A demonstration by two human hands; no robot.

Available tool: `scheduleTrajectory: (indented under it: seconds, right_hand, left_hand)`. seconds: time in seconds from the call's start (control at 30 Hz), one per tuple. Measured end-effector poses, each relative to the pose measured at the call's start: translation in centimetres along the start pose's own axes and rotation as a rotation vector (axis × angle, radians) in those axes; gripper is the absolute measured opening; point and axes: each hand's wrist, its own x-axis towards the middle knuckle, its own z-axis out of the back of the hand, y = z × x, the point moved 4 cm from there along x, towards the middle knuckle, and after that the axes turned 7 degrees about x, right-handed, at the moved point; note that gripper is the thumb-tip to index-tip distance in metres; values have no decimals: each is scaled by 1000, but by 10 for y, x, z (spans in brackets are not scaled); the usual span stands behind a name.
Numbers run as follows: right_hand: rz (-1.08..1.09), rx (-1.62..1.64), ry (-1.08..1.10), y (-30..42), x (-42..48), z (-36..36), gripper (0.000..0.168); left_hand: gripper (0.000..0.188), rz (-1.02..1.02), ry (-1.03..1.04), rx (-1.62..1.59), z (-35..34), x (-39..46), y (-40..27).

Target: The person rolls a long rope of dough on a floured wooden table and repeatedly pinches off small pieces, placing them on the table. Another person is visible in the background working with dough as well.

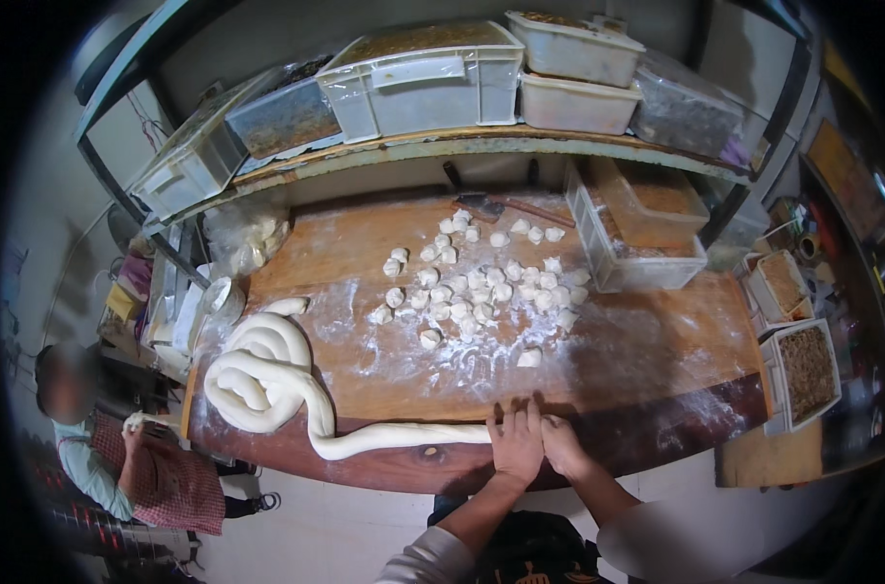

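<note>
A long thick rope of dough runs along the front edge of the wooden work table, and its left part lies coiled. My left hand lies over the rope's right end with its fingers spread a little. Right beside it, touching, my right hand is curled at the same end; the dough under it is hidden, so its grip cannot be told. Beyond my hands many small floured dough lumps are scattered, with one lump nearer to me.
Plastic tubs line a shelf above the table's back. An open bin and a scraper-like tool sit at the back. A metal container stands at left. A co-worker in a checked apron stands at far left.
</note>
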Motion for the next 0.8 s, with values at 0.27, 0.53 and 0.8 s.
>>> scheduleTrajectory:
  seconds: [0.27, 0.53, 0.8]
  right_hand:
    - [490, -513, 518, 124, -85, -62, 13]
    - [270, -439, 350, 60, -43, -57, 15]
    - [227, -159, -64, 25, 16, 20, 30]
  left_hand:
    - [28, 115, 572, -214, -55, 20, 38]
    - [57, 83, 686, -370, 2, 40, 67]
    - [41, -39, 51, -98, 1, 16, -29]
